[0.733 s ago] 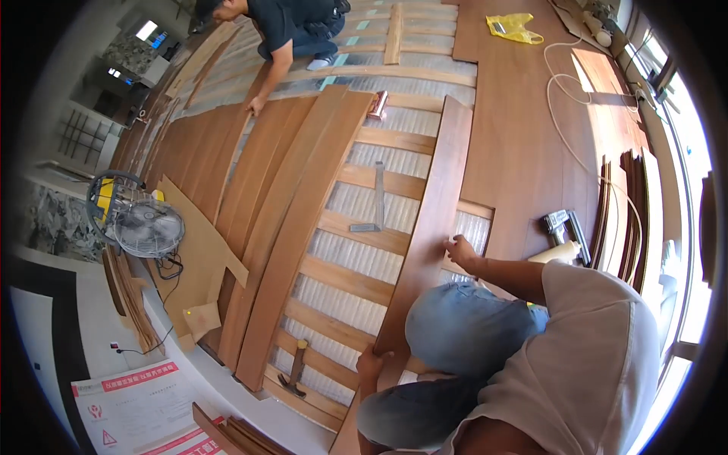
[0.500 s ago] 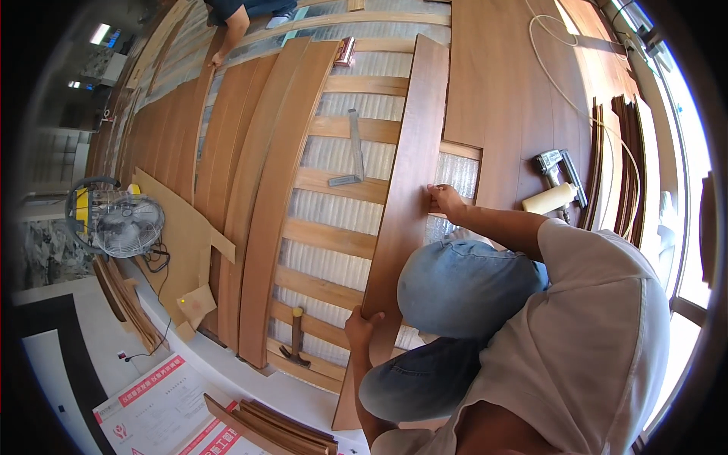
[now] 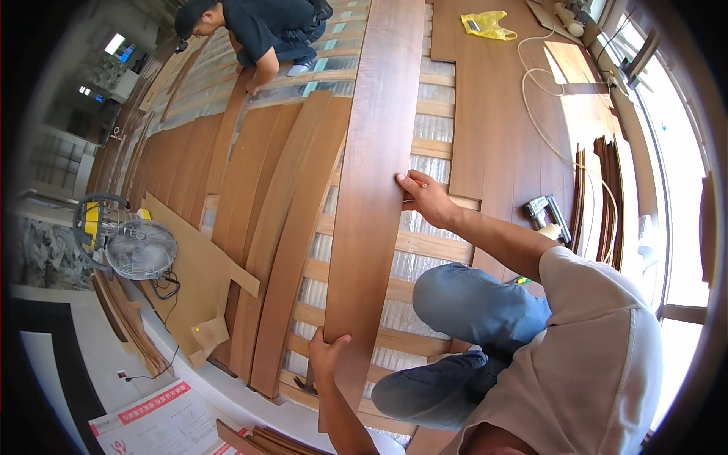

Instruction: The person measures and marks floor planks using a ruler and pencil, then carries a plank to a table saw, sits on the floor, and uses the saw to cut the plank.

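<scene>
A long brown floor plank (image 3: 371,129) is held raised over pale wooden battens (image 3: 432,243) and silvery underlay. My left hand (image 3: 330,350) grips its lower left edge, thumb on the face. My right hand (image 3: 426,199) grips the right edge further up, with a small red pencil-like item (image 3: 421,184) between its fingers. My bent knees in jeans are just right of the plank. A hammer (image 3: 305,385) lies partly hidden under the plank, near my left hand. The metal square seen on the battens earlier is now hidden.
A co-worker (image 3: 258,38) crouches at upper left over boards. Left are loose planks (image 3: 277,174), a fan (image 3: 140,246) and cardboard (image 3: 189,280). Right are laid flooring (image 3: 493,114), a nail gun (image 3: 546,216), a hose (image 3: 531,114), stacked boards (image 3: 607,197) and a yellow bag (image 3: 489,24).
The plank has been raised and moved left, reaching further up the picture and covering the square and most of the hammer. Both my hands moved left with it; the right also went higher.
</scene>
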Motion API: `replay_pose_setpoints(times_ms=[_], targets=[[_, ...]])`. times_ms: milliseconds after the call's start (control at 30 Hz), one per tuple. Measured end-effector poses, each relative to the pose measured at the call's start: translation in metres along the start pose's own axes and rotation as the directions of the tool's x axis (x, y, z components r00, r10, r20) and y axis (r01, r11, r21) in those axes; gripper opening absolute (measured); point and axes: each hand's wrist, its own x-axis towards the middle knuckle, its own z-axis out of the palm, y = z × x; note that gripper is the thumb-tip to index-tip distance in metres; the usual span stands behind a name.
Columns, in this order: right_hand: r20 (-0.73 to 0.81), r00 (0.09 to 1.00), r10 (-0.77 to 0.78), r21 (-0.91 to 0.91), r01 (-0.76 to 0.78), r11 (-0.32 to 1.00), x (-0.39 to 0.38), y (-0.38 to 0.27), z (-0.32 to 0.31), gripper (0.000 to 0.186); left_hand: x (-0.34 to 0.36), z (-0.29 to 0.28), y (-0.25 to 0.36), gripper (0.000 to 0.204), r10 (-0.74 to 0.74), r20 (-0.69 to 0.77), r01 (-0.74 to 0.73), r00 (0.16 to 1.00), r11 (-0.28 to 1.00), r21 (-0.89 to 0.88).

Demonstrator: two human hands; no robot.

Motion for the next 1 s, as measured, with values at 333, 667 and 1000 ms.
replay_pose_setpoints(times_ms=[333, 667, 1000], targets=[[-0.075, 0.947, -0.311, 0.172, 0.320, 0.932, -0.037, -0.246, 0.189, 0.047, -0.017, -0.072, 0.154, 0.048, 0.073, -0.195, -0.117, 0.978, 0.967, -0.227], [0.253, 0.892, -0.374, -0.017, 0.391, 0.920, -0.119, -0.451, 0.265, 0.025, -0.100, -0.165, 0.475, 0.054, 0.401, 0.187, -0.221, 0.897, 0.772, -0.596], [0.530, 0.831, -0.166, -0.382, 0.409, 0.828, -0.097, -0.596, 0.244, 0.024, -0.137, -0.158, 0.660, 0.028, 0.462, -0.033, -0.427, 0.886, 0.789, -0.442]])
